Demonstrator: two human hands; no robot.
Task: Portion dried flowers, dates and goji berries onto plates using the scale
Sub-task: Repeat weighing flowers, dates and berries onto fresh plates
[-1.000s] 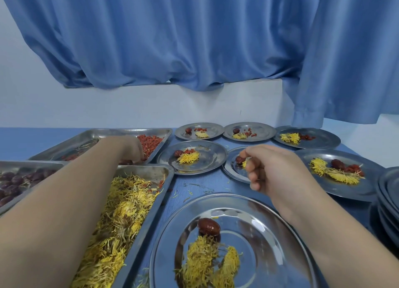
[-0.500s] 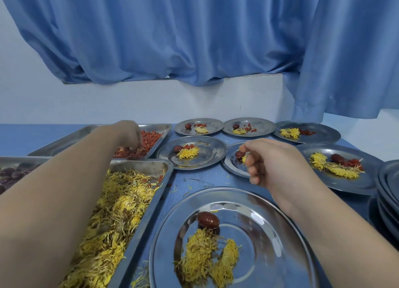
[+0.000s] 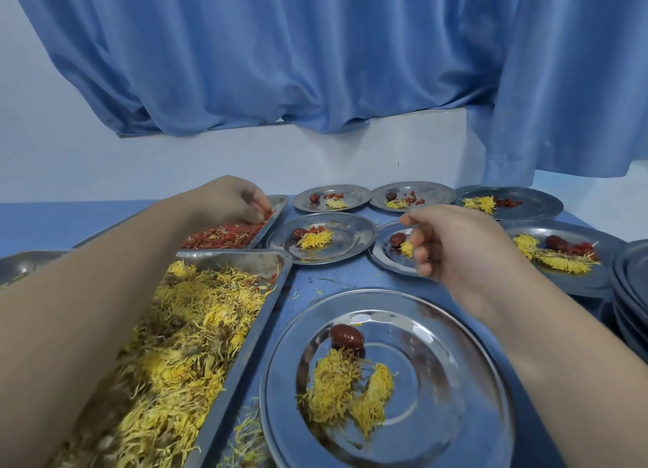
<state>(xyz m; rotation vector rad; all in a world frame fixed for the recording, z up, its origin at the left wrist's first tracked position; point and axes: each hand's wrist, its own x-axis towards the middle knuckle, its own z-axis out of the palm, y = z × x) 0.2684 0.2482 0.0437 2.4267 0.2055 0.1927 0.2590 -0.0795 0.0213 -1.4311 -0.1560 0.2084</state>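
Note:
My left hand (image 3: 228, 201) reaches into the far corner of the goji berry tray (image 3: 224, 237), fingertips bunched and pinching berries. My right hand (image 3: 452, 246) hovers with loosely curled fingers over a plate (image 3: 387, 260) that holds a date and some flowers; I see nothing in that hand. Nearest me, a large steel plate (image 3: 456, 380) carries one date (image 3: 346, 336) and a heap of yellow dried flowers (image 3: 347, 387). The tray of dried flowers (image 3: 182, 345) lies under my left forearm. The date tray (image 3: 21, 262) is mostly hidden at the left edge.
Several filled plates sit beyond: three in the back row (image 3: 350, 196) (image 3: 434, 192) (image 3: 533, 208), one in the middle (image 3: 350, 239) and one at right (image 3: 596, 278). A stack of plates (image 3: 631, 292) stands at the right edge. A blue curtain (image 3: 315, 64) hangs behind.
My left hand has slid along the goji tray to its far right corner and closed its fingertips on berries. The right hand has barely moved.

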